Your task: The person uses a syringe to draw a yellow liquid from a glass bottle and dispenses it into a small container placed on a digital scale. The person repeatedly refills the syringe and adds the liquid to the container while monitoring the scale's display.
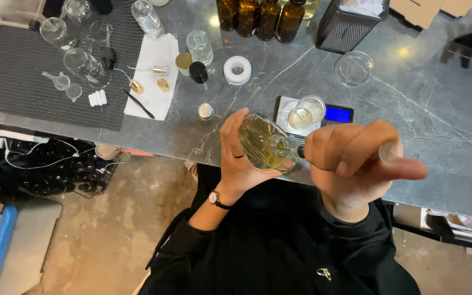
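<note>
While held over the near edge of the counter: catalogued as seen from the head view.

Item in hand: clear glass bottle (266,143), rounded, part-filled with pale yellow liquid, tipped on its side, neck toward the right hand.
Location: off the marble counter (411,109), above its near edge, just in front of the small scale (323,114).
Left hand (239,158): wrapped round the bottle's base and body, thumb over the top, fingers under; clamped firm on the glass.
Right hand (356,155): closed on a small dark part at the bottle's neck (300,151); fingers pinched together, exact contact hidden by blur.
Handling, judged: glass, stiff, breakable; smooth sides likely slippery if wet; moderate weight from the liquid. Best taken round the broad body, not the thin neck.
Spill risk, judged: liquid close to the neck while tipped.

On the scale: small glass beaker (308,111) with a little yellow liquid.
Far edge, centre: row of amber bottles (258,16); black mesh basket (348,22) beside them.
Right of the scale: empty glass dish (354,68).
Centre: white tape roll (237,70), black cap (198,71), gold cap (183,60), silver cap (206,111).
Left end: dark ribbed mat (17,82) with glassware; white cloth (157,76) bearing spray fittings and a black tool.
</note>
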